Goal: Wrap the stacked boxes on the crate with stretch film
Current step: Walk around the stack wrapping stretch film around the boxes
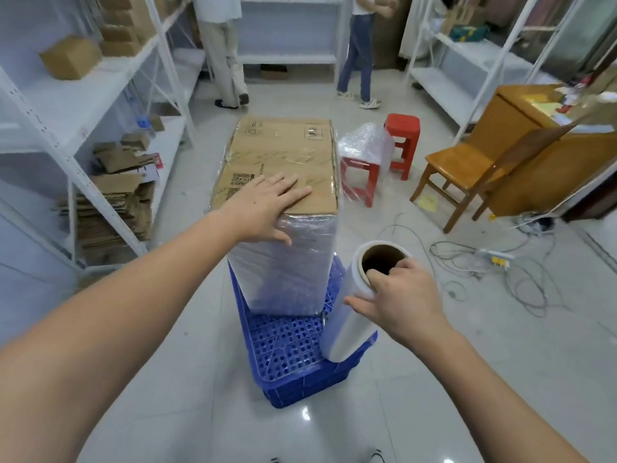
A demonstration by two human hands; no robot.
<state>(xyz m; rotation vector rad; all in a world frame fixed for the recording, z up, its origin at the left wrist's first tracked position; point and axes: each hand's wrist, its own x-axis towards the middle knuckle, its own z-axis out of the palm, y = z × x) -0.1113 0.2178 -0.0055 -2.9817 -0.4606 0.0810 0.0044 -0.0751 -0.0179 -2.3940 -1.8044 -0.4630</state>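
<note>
Left hand (267, 203) spread flat atop stacked boxes (283, 208), film-wrapped, standing on blue crate (293, 355). Right hand (397, 295) gripping stretch film roll (354, 315) at its top, fingers hooked inside the core, roll's base resting on crate's right edge.

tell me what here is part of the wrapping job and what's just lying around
Job: stacked boxes, blue crate, stretch film roll, left hand, right hand.
Lying about: red stools, wooden chair, floor cables, flattened cardboard.

Bright, even overhead lighting; shadows are faint. A small glare spot shows on the glossy tiled floor (305, 416). Wide-angle distortion bends the shelving (50, 105) at the edges, and the corners are soft.
</note>
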